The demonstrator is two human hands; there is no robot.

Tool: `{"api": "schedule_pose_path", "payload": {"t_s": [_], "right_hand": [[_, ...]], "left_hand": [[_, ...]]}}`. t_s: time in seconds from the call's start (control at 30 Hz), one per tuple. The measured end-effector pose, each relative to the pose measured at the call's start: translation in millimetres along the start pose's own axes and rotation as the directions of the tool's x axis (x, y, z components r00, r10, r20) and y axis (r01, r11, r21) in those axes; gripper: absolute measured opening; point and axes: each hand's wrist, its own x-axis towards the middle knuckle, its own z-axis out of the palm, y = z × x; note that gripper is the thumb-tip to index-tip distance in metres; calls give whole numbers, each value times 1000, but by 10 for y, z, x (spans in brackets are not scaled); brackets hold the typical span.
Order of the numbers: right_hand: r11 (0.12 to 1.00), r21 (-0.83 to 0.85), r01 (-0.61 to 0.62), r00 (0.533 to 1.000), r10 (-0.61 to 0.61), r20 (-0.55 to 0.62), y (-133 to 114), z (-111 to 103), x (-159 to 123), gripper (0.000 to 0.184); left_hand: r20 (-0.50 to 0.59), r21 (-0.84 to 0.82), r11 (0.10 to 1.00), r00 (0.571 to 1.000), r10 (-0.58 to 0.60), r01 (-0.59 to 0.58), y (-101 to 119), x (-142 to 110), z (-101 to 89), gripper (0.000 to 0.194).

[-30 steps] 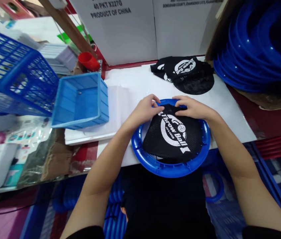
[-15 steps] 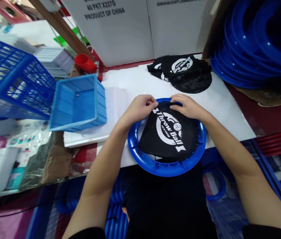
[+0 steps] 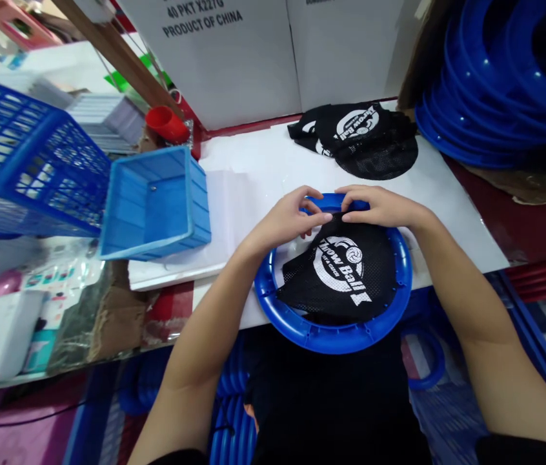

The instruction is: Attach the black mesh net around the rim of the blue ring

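Left hand (image 3: 297, 216): slanting in from the lower left, bending outward at the elbow, arching palm-down over the far side of the ring (image 3: 333, 342); curling the fingers, pointing the thumb right to the top edge of the mesh (image 3: 350, 271).
Left grip: holding thumb and index tips apart; cannot tell whether pinching the mesh or merely touching it.
Right hand (image 3: 379, 205): slanting in from the lower right, lying across the far rim, curling the fingers over it, pointing the thumb left, just beside the other thumb.
Right grip: keeping thumb and index tips apart; cannot tell whether clamping on the mesh.
Ring: lying flat on the table (image 3: 263, 155), projecting past the front edge.
Mesh: lying inside the ring, showing "Throw Ball" in white, leaving a pale gap at the left.
In the way: covering parts of the far rim with both hands.
Bin (image 3: 169, 200): sitting left of the left hand, resting on white sheets (image 3: 227, 200).
Basket (image 3: 60, 161): standing just beside the bin, farther left.
Cup (image 3: 169, 126): standing behind the bin.
Black pile (image 3: 360, 139): lying beyond the hands, near the cartons (image 3: 234, 71).
Stack of rings (image 3: 457, 123): filling the far right.
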Motion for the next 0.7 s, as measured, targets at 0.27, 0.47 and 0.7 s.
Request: {"api": "schedule_pose_path", "payload": {"t_s": [0.27,0.47,0.7], "right_hand": [[995,29,-95,985,90,148,-69,-225,-156,27],[996,30,-88,990,84,110,-117,-208,-167,27],[994,6,-110,990,109,89,-167,-258,-245,36]], "left_hand": [[-27,590,795,981,191,-139,45,-34,386,39],[9,695,713,992,123,-95,10,-113,458,23],[90,433,868,970,228,-244,-89,13,189,17]]}}
